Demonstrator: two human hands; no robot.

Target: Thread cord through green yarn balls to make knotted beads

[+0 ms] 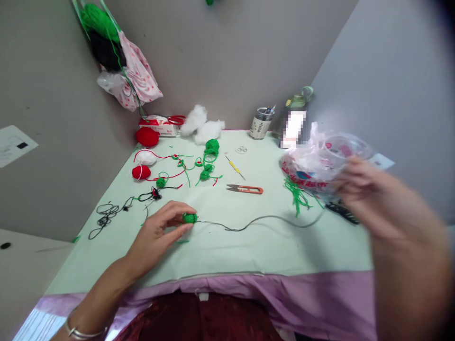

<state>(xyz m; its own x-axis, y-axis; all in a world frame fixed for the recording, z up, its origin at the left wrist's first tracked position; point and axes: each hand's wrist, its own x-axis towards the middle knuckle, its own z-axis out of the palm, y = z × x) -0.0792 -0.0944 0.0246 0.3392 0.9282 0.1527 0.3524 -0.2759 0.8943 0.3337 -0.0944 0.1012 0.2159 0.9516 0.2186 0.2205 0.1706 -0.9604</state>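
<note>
My left hand [161, 227] pinches a small green crocheted piece [190, 218] between thumb and fingers, just above the table. A dark thread [232, 229] leads out of this piece and winds rightward across the cloth toward my right hand [377, 203]. That hand is raised at the right and blurred by motion, with its fingertips drawn together; what lies between them cannot be made out. Orange thread snips [245, 189] and a yellow crochet hook [234, 166] lie beyond my left hand.
Behind my right hand sit a plastic bag [313, 163] and green yarn strands [296, 196]. Red yarn [147, 137], green yarn [212, 148], small crocheted pieces and tangled black thread [106, 215] spread leftward. White stuffing [209, 131], a pen tin [262, 124] and a bottle [295, 113] stand along the back.
</note>
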